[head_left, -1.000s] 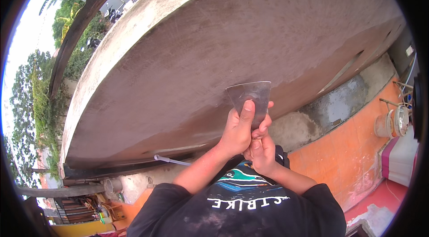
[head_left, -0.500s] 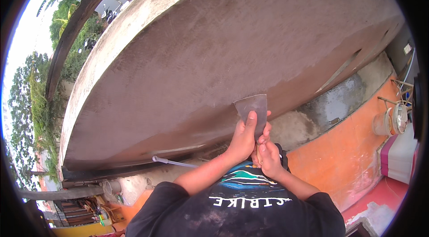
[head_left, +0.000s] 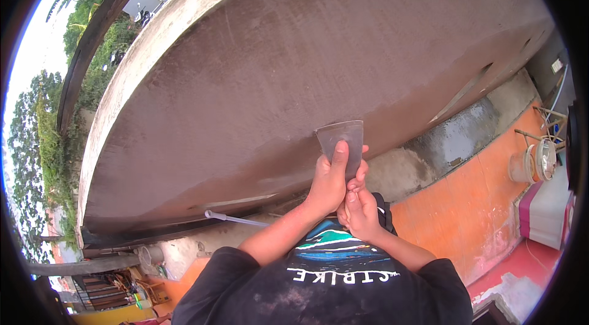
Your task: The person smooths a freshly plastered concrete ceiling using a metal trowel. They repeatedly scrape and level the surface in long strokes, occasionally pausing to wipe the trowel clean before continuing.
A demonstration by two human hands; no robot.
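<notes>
A broad metal scraper [head_left: 351,133], its flared edge up, is held against or just in front of the brown plastered wall [head_left: 245,92]. My left hand [head_left: 327,185] is closed on it, thumb pressed flat on the blade and fingertips showing round the far side. Below and to the right, my right hand [head_left: 361,211] wraps round the scraper's lower end; the handle is mostly hidden in the fist. Whether the blade edge touches the wall, I cannot tell.
The wall's pale rim [head_left: 144,52] curves along the upper left. Behind my left forearm a light pole [head_left: 236,220] sticks out. At right are an orange floor [head_left: 454,208], a wet grey patch [head_left: 454,144] and buckets [head_left: 521,167]. A dark beam [head_left: 92,49] crosses upper left.
Both hands and the scraper have shifted slightly up and to the left in view. The right fist now covers more of the handle. The grip stays closed.
</notes>
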